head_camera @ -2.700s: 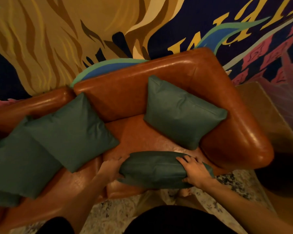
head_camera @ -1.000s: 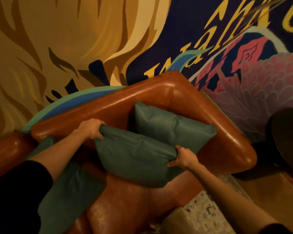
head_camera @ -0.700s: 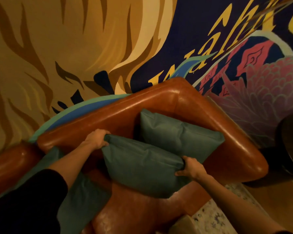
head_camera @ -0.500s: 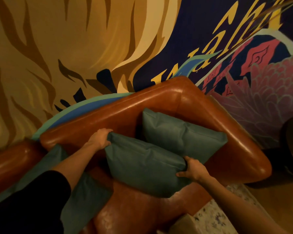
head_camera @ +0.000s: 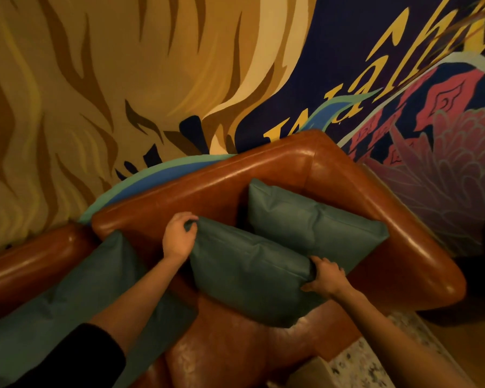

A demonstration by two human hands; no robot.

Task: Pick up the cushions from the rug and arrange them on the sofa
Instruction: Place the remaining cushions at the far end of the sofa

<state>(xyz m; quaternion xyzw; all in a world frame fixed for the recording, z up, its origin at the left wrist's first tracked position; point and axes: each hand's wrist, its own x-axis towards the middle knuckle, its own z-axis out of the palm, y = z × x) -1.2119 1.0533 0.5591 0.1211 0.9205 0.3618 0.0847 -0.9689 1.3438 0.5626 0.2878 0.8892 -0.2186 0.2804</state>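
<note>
Two hands grip one green cushion (head_camera: 252, 275) on the brown leather sofa (head_camera: 333, 175); the left hand (head_camera: 178, 238) has its fingers (head_camera: 189, 222) curled shut around the cushion's upper left corner, while the right hand (head_camera: 324, 277) pinches the right corner, fingers closed over the fabric; the cushion stands tilted on the seat, leaning toward the backrest; just behind it to the right, a second green cushion (head_camera: 319, 222) rests in the sofa's corner, touching the held one; a third green cushion (head_camera: 76, 309) lies to the left, under the left forearm; a patterned rug (head_camera: 356, 365) shows at the lower right, and a painted mural (head_camera: 151, 79) fills the wall behind.
</note>
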